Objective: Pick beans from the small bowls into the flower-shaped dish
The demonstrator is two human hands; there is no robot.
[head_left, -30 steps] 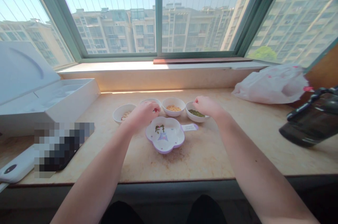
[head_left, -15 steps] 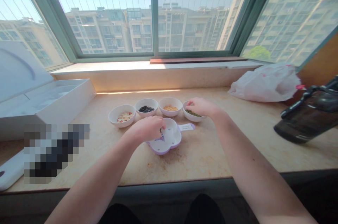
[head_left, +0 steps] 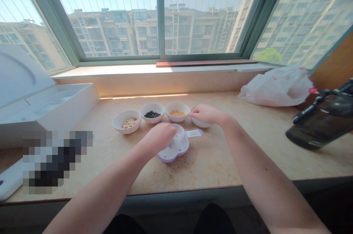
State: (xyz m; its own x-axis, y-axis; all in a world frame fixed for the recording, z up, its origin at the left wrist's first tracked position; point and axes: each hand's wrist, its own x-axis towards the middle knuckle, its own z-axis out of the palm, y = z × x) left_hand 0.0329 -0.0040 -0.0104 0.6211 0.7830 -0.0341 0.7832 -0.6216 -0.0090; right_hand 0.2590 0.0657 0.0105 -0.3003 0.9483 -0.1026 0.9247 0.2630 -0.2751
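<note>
My left hand is closed above a white and purple divided dish, covering its left part; whatever its fingers hold is hidden. My right hand is closed in a pinch at the left rim of the rightmost white bowl, and hides the inside of that bowl. I cannot make out what is between these fingertips. Left of it stand a bowl of yellowish beans, a bowl of black beans and a bowl of pale, reddish-edged pieces. A labelled purple tab sticks out right of the dish.
An open white box stands at the left, with a blurred-out dark object before it. At the right are a white plastic bag and a dark pitcher. The counter's front edge runs close to me.
My left hand has moved slightly right over the dish and turned, hiding its fingertips. My right hand's fingertips have shifted left from inside the green bean bowl to its rim.
</note>
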